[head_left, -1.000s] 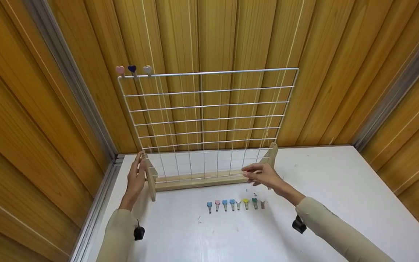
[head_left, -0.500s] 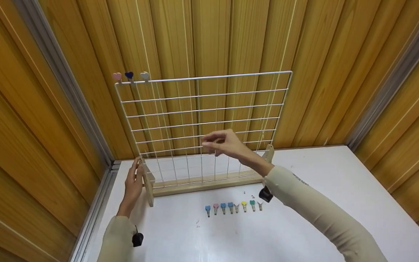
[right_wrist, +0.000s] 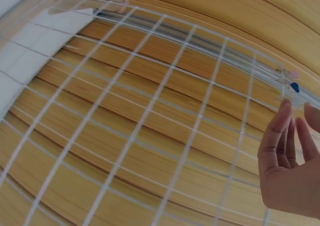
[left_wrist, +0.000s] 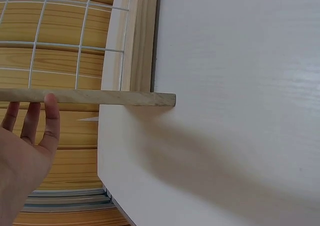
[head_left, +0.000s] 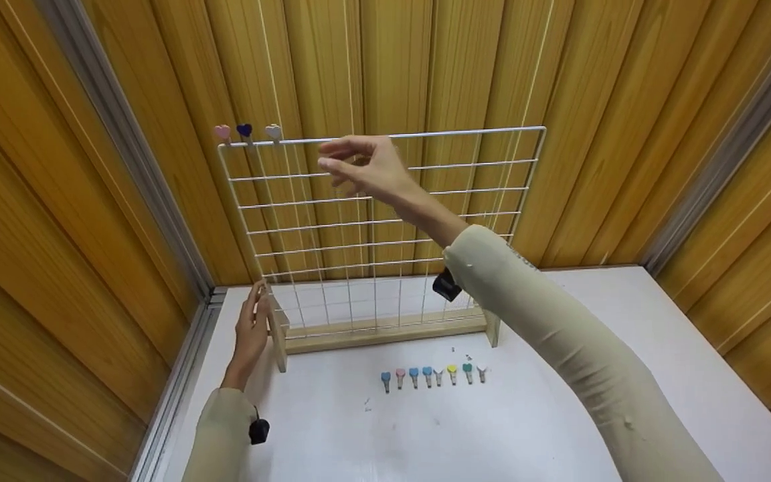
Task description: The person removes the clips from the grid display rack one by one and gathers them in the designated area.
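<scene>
A white wire grid rack (head_left: 419, 191) stands upright on a wooden base (head_left: 385, 340). Against the outer side of the rack's left wooden foot (left_wrist: 85, 96), my left hand (head_left: 249, 328) rests its fingertips; its thumb is hidden in the left wrist view. My right hand (head_left: 373, 167) is raised in front of the rack's upper part, thumb and fingers apart, and I see nothing between them. Left of it on the top wire sit a pink heart clip (head_left: 223, 132), a dark blue heart clip (head_left: 244, 130) and a white heart clip (head_left: 273, 132).
Several heart-topped clips lie in a row on the white table (head_left: 332, 428) before the rack, among them a yellow clip (head_left: 452, 371) and a green clip (head_left: 468, 371). Wood-patterned walls (head_left: 727, 201) enclose the back and sides. Tiny scraps lie about.
My right hand has risen from near the base's right end up and left to the rack's upper part. The left hand stays at the foot, and the row of clips is unchanged.
</scene>
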